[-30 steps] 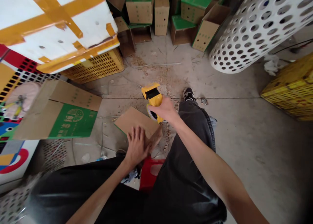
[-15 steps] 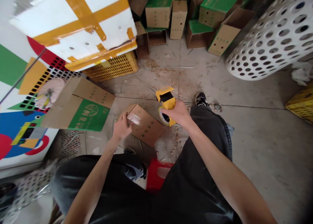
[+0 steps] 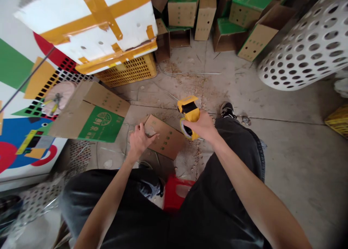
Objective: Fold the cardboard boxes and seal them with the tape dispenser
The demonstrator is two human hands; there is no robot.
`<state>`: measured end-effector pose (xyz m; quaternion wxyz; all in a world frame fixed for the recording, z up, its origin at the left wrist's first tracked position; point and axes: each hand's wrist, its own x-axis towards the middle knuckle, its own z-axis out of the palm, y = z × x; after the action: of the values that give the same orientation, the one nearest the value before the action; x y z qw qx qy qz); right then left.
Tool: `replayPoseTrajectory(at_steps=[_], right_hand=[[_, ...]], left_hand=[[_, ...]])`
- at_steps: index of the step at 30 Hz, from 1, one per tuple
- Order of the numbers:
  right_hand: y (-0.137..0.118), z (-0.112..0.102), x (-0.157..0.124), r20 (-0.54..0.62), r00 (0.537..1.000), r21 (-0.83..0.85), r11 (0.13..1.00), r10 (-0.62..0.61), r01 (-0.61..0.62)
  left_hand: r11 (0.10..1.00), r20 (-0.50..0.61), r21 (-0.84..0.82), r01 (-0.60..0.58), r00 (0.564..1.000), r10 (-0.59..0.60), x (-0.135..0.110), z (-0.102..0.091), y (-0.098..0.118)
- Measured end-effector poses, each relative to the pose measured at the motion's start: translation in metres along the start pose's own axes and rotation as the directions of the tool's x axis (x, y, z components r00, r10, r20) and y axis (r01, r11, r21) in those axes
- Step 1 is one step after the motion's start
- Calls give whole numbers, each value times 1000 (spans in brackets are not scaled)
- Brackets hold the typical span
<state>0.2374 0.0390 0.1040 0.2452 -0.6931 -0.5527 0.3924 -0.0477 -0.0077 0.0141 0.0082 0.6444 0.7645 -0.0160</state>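
A small brown cardboard box (image 3: 165, 138) stands on the floor in front of my knees. My left hand (image 3: 140, 140) grips its left end, fingers curled round the corner. My right hand (image 3: 201, 127) is closed on a yellow tape dispenser (image 3: 189, 115), held just off the box's right end. I sit on a red stool (image 3: 175, 191), of which only a part shows between my legs.
A larger green-and-brown carton (image 3: 89, 115) lies to the left. A yellow crate (image 3: 127, 71) under a white taped foam box (image 3: 89, 28) stands behind it. Several cartons (image 3: 206, 17) are stacked at the back, with a white perforated drum (image 3: 304, 46) at right.
My left hand has slid from lying flat on the box top to gripping its left end. The box has turned a little. My right hand keeps the tape dispenser in about the same place.
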Motion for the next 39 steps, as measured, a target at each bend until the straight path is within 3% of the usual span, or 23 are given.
replayPoseTrajectory(at_steps=[5,12,16,21,28,39], right_hand=[[1,-2,-1,-2,1000,4,1000,14,-14],[1,-5,-3,-7,1000,-10,1000,15,-15],[1,-4,-4,7,1000,-5,1000,-4,4],[1,-5,-5,22,1000,-5,1000,2,-1],[0,-5,-5,23,1000,-13,1000,-9,10],[-1,-4,-6,23,1000,-30,1000,-4,5]], left_hand=[[997,-53,-34,-66,997,64,3,2,-12],[1000,25,-2,-21,999,21,11,8,-22],[999,-62,22,-47,997,48,9,8,-15],[1000,-107,-2,30,994,-30,6,9,-6],[987,-68,-134,92,992,-102,11,15,-9],[968,-12,-203,150,988,-156,22,14,-32]])
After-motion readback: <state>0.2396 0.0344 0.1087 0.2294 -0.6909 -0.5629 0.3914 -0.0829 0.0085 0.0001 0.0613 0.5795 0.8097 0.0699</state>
